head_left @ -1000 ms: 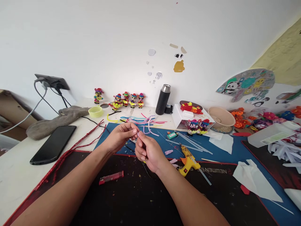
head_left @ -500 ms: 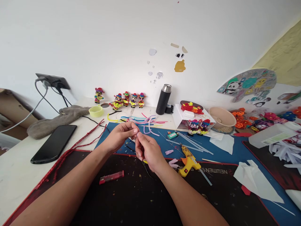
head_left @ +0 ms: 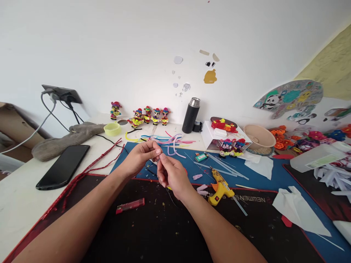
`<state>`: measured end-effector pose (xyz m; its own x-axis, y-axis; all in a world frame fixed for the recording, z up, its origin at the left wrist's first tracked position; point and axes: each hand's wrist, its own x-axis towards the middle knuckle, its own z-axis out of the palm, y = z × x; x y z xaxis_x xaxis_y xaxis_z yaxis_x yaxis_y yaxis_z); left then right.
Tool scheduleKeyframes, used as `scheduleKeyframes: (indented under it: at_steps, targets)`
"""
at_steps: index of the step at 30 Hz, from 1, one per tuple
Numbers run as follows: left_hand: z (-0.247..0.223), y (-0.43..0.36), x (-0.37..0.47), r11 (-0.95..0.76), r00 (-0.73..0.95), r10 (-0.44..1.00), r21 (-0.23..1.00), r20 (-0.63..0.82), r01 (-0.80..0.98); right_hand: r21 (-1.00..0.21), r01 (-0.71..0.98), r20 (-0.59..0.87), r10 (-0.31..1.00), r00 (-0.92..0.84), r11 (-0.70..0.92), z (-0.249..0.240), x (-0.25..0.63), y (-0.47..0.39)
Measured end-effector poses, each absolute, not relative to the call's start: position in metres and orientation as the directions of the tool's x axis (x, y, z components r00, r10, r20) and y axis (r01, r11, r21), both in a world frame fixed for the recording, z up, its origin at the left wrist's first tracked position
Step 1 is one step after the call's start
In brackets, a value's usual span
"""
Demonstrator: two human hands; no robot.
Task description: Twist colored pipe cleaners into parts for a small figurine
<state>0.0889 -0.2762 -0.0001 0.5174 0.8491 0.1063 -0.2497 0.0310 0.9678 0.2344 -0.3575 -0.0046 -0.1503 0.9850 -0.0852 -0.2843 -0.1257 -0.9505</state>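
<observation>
head view: left hand (head_left: pixel 139 157) and right hand (head_left: pixel 174 177) are pinched nearly closed, fingertips together, anything between them too small to tell; lilac stem (head_left: pixel 174 146) lies near, at two o'clock, glue gun (head_left: pixel 221 189) at four.

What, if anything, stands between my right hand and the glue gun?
Small pink pieces lie low between the right hand and the glue gun; nothing taller visibly stands in the way.
</observation>
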Motion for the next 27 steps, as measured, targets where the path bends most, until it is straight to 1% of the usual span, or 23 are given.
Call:
scheduleKeyframes:
  at_steps: [7, 14, 19, 22, 23, 25, 27]
  targets:
    - [0.002, -0.276, 0.087, 0.028, 0.526, 0.845, 0.973, 0.099, -0.228, -0.983, -0.178, -0.026, 0.99, -0.139, -0.051, -0.004, 0.234, -0.361]
    - [-0.001, -0.272, 0.083, 0.082, 0.572, 0.818, 0.973, 0.058, -0.216, -0.999, -0.045, -0.002, 0.993, -0.115, -0.008, -0.003, 0.233, -0.364]
    - [0.002, -0.273, 0.083, 0.076, 0.586, 0.808, 0.975, 0.062, -0.208, -1.0, -0.011, 0.023, 0.992, -0.128, 0.021, -0.006, 0.233, -0.363]
    - [0.003, -0.27, 0.081, 0.05, 0.554, 0.828, 0.974, 0.083, -0.221, -0.998, 0.018, 0.058, 0.988, -0.146, 0.062, -0.007, 0.234, -0.363]
    - [0.003, -0.269, 0.08, 0.04, 0.526, 0.846, 0.971, 0.093, -0.235, -0.994, 0.055, 0.088, 0.984, -0.153, 0.098, -0.007, 0.234, -0.363]
    - [0.002, -0.264, 0.076, 0.015, 0.445, 0.889, 0.964, 0.109, -0.265, -0.955, 0.199, 0.185, 0.967, -0.175, 0.218, -0.006, 0.233, -0.367]
    - [0.001, -0.259, 0.074, -0.013, 0.375, 0.92, 0.965, 0.115, -0.263, -0.857, 0.372, 0.281, 0.929, -0.242, 0.356, -0.006, 0.228, -0.372]
